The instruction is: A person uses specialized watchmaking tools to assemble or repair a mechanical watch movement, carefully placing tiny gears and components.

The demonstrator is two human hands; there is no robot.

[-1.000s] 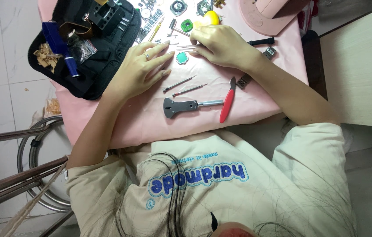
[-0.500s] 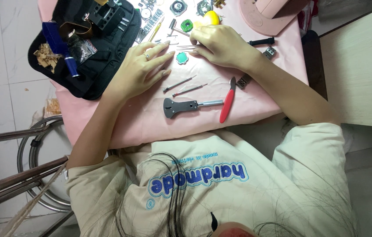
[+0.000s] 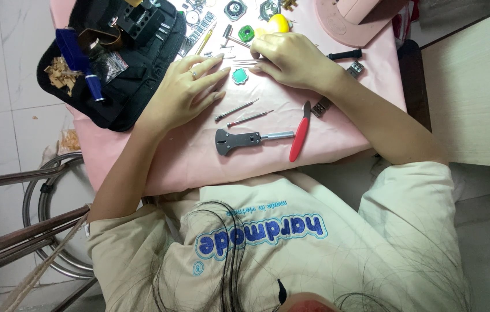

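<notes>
Right hand fingers curl together, perhaps pinching tweezers, mostly hidden; left hand fingers spread flat.

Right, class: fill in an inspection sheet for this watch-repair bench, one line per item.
Surface: pink cloth, covering the table.
Job's things: thin tweezers and green square part, lying between the hands.
Clutter: black tool pouch, grey wrench, red-handled knife, pink cap.
Grippers: left hand flat, fingers spread; right hand curled at the tweezers, grip unclear.
Cables: nothing seen.
Surroundings: tiled floor, metal frame.
</notes>
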